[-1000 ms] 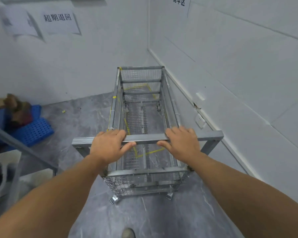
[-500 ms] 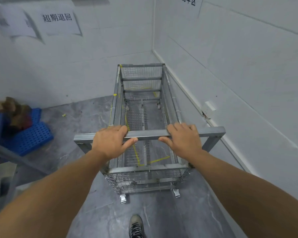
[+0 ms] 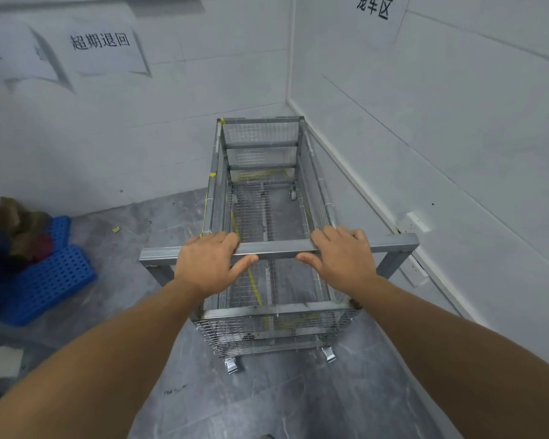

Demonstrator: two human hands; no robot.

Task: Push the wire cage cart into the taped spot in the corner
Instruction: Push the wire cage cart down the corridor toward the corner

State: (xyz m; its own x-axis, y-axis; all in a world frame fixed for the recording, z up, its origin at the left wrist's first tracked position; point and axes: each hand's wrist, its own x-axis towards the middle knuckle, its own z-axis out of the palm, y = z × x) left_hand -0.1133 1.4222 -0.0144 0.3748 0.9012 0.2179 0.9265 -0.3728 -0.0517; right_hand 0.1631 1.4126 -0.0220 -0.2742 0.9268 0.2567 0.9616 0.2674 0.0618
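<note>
The wire cage cart (image 3: 268, 217) stands lengthwise in the corner, its far end close to the back wall (image 3: 140, 137) and its right side running along the right wall (image 3: 457, 137). Through the mesh floor you can see strips of yellow floor tape (image 3: 255, 288) under the cart. Your left hand (image 3: 208, 263) and right hand (image 3: 341, 258) both rest on the metal handle bar (image 3: 278, 248) at the near end, a short stretch of bare bar between them. On each hand the fingers lie close together, curled over the top of the bar, with the thumb stretched along its near face. Two wall sockets (image 3: 417, 221) sit low on the right wall beside the handle. A blue perforated crate (image 3: 45, 283) lies on the grey floor (image 3: 267, 400) well to the left, and paper signs (image 3: 100, 42) hang on both walls.
</note>
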